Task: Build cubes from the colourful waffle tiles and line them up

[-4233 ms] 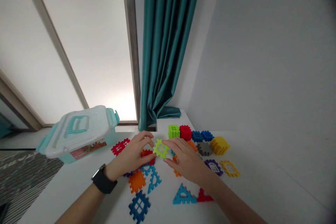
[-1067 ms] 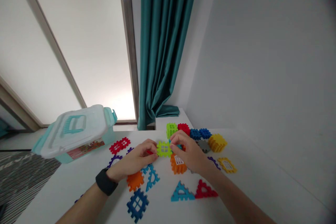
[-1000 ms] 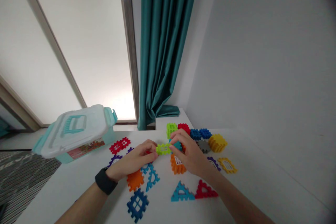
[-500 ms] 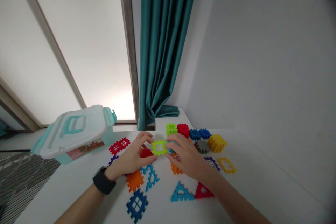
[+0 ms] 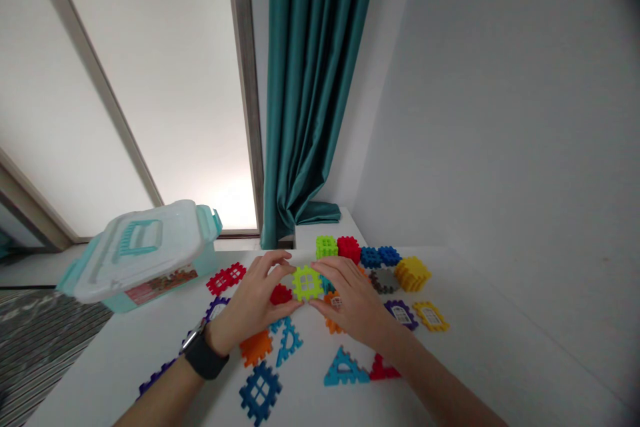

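Left of the lime tile (image 5: 307, 283), a lidded plastic box (image 5: 140, 253) sits farthest out, then one red tile (image 5: 226, 278), one purple tile (image 5: 216, 307), one orange tile (image 5: 255, 349) and one blue tile (image 5: 259, 395). The left hand (image 5: 250, 300) and right hand (image 5: 350, 300) close narrowly on that lime tile from either side; even pressure at opposite edges looks the surest hold. Beyond it stand one lime cube (image 5: 326, 247) and one red cube (image 5: 349, 249). Below and right lie two triangles (image 5: 343, 369), while farther right are two blue cubes (image 5: 379, 256), one yellow cube (image 5: 412, 273) and one yellow tile (image 5: 430, 315).
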`<action>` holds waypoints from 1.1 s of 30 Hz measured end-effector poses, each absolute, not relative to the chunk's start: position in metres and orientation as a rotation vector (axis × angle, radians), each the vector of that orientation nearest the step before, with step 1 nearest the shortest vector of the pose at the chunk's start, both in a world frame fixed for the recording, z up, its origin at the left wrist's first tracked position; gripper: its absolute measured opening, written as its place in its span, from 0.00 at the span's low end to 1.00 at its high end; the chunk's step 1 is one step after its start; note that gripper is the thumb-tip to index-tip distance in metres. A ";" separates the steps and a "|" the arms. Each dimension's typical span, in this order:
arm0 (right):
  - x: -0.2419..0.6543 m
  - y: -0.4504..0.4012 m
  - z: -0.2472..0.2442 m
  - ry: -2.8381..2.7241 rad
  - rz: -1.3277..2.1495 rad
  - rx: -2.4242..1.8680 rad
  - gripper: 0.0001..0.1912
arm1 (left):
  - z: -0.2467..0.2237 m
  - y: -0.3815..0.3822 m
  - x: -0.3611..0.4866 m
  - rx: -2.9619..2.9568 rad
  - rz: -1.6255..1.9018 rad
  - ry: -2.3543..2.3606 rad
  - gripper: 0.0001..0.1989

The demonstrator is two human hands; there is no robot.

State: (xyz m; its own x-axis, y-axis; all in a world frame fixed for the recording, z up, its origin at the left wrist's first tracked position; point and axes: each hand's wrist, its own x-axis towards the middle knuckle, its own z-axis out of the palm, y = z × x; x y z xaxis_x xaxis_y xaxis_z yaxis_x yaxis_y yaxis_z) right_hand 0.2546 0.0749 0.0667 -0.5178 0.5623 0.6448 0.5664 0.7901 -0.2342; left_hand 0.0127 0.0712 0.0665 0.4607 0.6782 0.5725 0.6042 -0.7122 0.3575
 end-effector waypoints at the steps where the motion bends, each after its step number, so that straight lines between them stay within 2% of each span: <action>1: 0.254 0.075 0.066 -2.225 -0.005 -0.837 0.26 | 0.067 0.071 0.013 2.593 1.089 1.146 0.19; 8: 0.251 0.073 0.063 -2.174 0.033 -0.842 0.31 | 0.068 0.070 0.016 2.570 1.074 1.138 0.19; 11: 0.253 0.072 0.064 -2.188 0.086 -0.870 0.31 | 0.065 0.072 0.014 2.562 1.067 1.130 0.20; 16: 0.259 0.075 0.069 -2.240 0.179 -0.894 0.25 | 0.058 0.078 0.013 2.549 1.074 1.132 0.22; 20: 0.267 0.085 0.068 -2.243 0.145 -0.923 0.17 | 0.055 0.080 0.016 2.513 0.962 1.217 0.28; 22: 0.275 0.094 0.067 -2.227 0.114 -0.953 0.16 | 0.050 0.080 0.017 2.520 0.856 1.258 0.26; 26: 0.293 0.115 0.062 -2.173 0.082 -0.981 0.12 | 0.034 0.079 0.018 2.591 0.710 1.302 0.16; 33: 0.313 0.144 0.054 -2.082 0.203 -1.040 0.10 | 0.016 0.078 0.020 2.617 0.593 1.366 0.14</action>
